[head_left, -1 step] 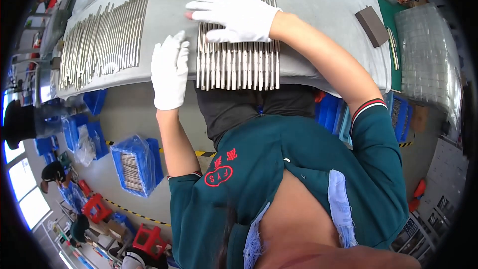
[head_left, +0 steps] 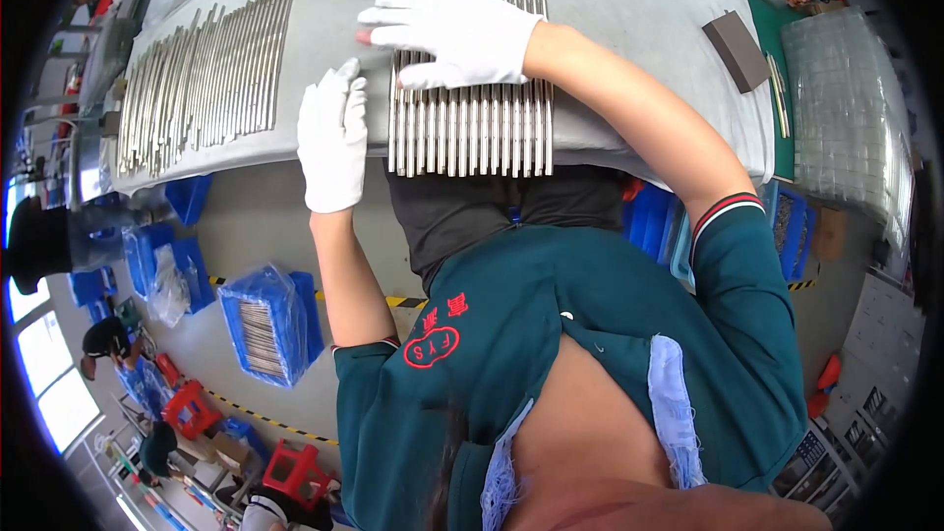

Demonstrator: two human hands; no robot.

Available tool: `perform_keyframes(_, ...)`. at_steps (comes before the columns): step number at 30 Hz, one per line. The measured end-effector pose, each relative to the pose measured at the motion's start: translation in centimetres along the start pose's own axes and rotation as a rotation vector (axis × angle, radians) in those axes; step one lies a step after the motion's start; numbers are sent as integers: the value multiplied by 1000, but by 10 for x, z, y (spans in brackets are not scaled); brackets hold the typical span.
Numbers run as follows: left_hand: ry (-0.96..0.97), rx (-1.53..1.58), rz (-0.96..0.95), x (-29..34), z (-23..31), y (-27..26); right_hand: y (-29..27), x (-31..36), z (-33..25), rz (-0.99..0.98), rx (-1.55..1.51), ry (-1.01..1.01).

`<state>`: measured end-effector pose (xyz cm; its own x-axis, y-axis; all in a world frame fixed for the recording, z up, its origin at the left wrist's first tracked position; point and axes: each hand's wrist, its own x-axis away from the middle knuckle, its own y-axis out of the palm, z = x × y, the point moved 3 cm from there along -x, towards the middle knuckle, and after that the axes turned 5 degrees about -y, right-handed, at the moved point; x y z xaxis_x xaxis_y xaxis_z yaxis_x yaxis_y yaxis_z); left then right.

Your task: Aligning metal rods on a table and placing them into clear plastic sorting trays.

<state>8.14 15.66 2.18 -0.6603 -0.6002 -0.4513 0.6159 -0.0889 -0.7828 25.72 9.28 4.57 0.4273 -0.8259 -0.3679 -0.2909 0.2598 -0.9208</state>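
A tight row of shiny metal rods [head_left: 470, 138] lies side by side on the cloth-covered table in front of me, their near ends at its edge. My right hand [head_left: 462, 34], in a white glove, rests flat across the upper part of this row, fingers spread and pointing left; it hides the rods beneath. Just left of the row, my left hand [head_left: 332, 143], also gloved, stands at the table edge with fingers stretched out and nothing visible in it. Further left, a second, looser batch of metal rods [head_left: 211, 79] is spread out with uneven ends.
The grey cloth [head_left: 639, 10] covers the table. A brown block [head_left: 736, 51] sits at the right, near a few thin rods [head_left: 778, 98] and stacked clear plastic trays [head_left: 846, 108]. On the floor stands a plastic-lined blue crate [head_left: 264, 329] of rods. Other people are at the lower left.
My right hand has shifted slightly left over the rods. My left hand has drawn a little left, away from the row.
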Motion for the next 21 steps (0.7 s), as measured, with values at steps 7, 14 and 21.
perform_keyframes(7, -52, -93, 137, 5, -3, 11, 18, 17, -4, -111, 107, 7)
perform_keyframes(14, -71, -91, 138, 4, -1, 9, -3, 64, 3, -151, 87, 14)
perform_keyframes(21, 36, -163, 156, 2, 2, 8, -7, 71, 4, -176, 86, 6)
